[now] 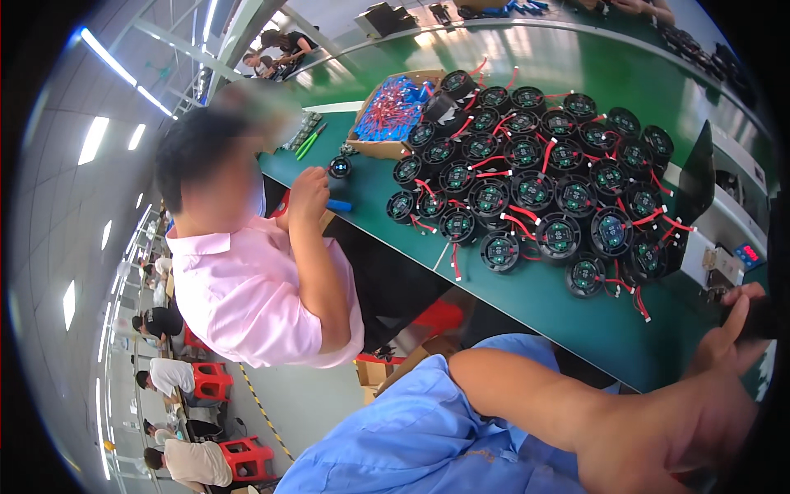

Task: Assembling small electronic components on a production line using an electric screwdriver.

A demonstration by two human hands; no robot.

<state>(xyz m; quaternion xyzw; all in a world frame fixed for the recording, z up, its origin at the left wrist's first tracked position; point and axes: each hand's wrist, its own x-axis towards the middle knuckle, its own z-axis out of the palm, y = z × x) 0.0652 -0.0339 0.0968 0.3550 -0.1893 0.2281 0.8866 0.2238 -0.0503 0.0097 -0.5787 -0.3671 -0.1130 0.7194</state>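
Observation:
My left forearm comes in from the blue sleeve, and my left hand [699, 428] is blurred at the lower right; its fingers are hidden. Just beyond it, my right hand [722, 339] is closed against a black part [759, 318], partly lost in the dark rim. This hand is beside a light-coloured machine [706, 257] with a red lit display and a metal fixture. Left of the machine, many round black housings [531, 191] with green circuit boards and red wires crowd the green bench [395, 235], some stacked.
A person in a pink shirt [247, 296] stands at the left, one hand at a small round black part [339, 167]. A blue-handled tool [338, 205] and green-handled pliers [310, 142] lie nearby. A cardboard box [387, 148] holds blue pieces with red wires.

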